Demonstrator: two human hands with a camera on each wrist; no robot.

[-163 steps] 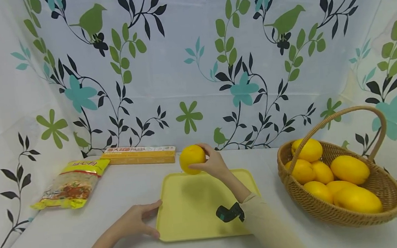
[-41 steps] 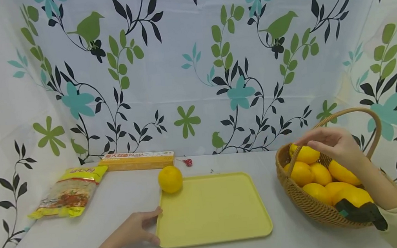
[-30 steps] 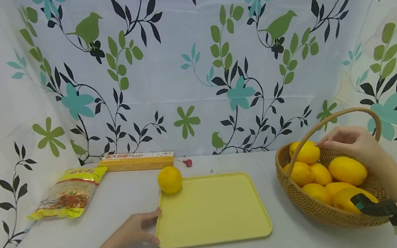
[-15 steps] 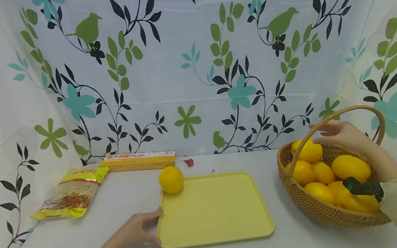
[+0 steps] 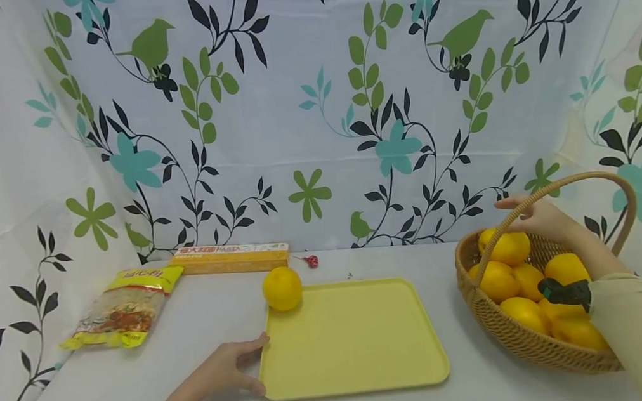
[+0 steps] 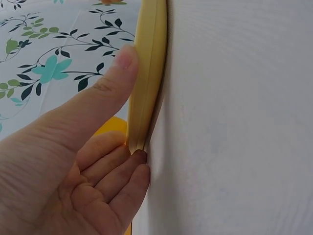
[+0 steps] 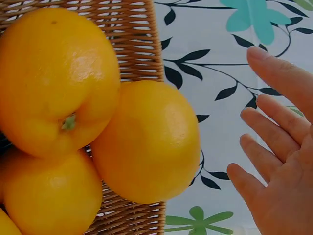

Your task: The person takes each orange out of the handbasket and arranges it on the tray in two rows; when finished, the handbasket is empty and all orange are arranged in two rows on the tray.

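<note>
The yellow tray (image 5: 362, 340) lies on the white table. My left hand (image 5: 228, 369) rests at its left edge, thumb and fingers spread; the left wrist view has the thumb (image 6: 110, 85) and fingertips against the tray's rim (image 6: 150, 73). A round orange (image 5: 282, 289) sits at the tray's far left corner. On the right, the wicker basket (image 5: 507, 331) holds several oranges (image 5: 505, 249). My right hand (image 5: 543, 219) hovers over the basket's far side, behind the handle. In the right wrist view its fingers are spread and hold nothing, apart from the nearest orange (image 7: 146, 142).
A noodle bag (image 5: 126, 306) lies at the far left, beside a long pasta box (image 5: 231, 259) along the back. A small red item (image 5: 311, 262) lies behind the tray. The basket's tall handle (image 5: 577, 177) arches over the fruit. A patterned curtain (image 5: 302, 113) hangs behind.
The orange that my right hand held above the tray now sits at its far left corner. My right hand has moved to the basket and shifted about over the fruit. My left hand stays put.
</note>
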